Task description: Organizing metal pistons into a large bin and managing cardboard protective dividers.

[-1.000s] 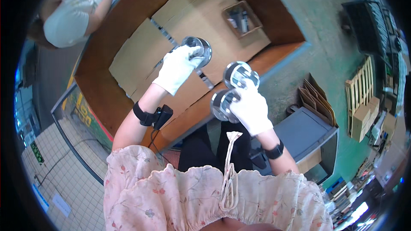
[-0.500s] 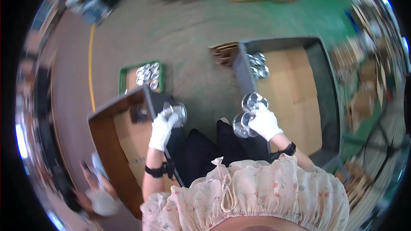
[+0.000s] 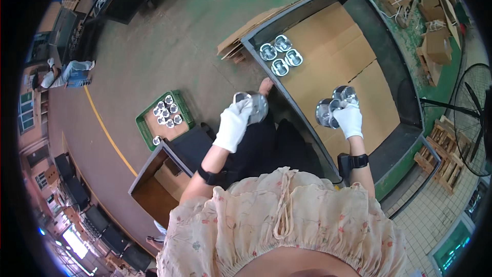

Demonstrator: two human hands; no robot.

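Observation:
My left hand [image 3: 231,127], in a white glove, is closed round a shiny silver piston [image 3: 258,107] in front of my legs; whether it holds a second one I cannot tell. Over the right-hand grey bin my right hand [image 3: 350,119], gloved too, grips silver pistons [image 3: 326,112]; at least two show at its fingertips, and my fingers hide part of them. Cardboard [image 3: 328,46] lines that bin [image 3: 323,146]. In its far left corner several pistons [image 3: 280,66] stand grouped on the cardboard.
A green crate [image 3: 145,132] holding several pistons sits on the floor at the left. Nearer me stands another bin [image 3: 148,174] with cardboard inside. A fan [image 3: 474,118] and wooden pallets [image 3: 441,149] are at the right. A person [image 3: 59,74] sits far left.
My view has swung to the right. Both hands, still holding pistons, have moved rightward; the right hand is now over the bin and the left has left the left bin's edge.

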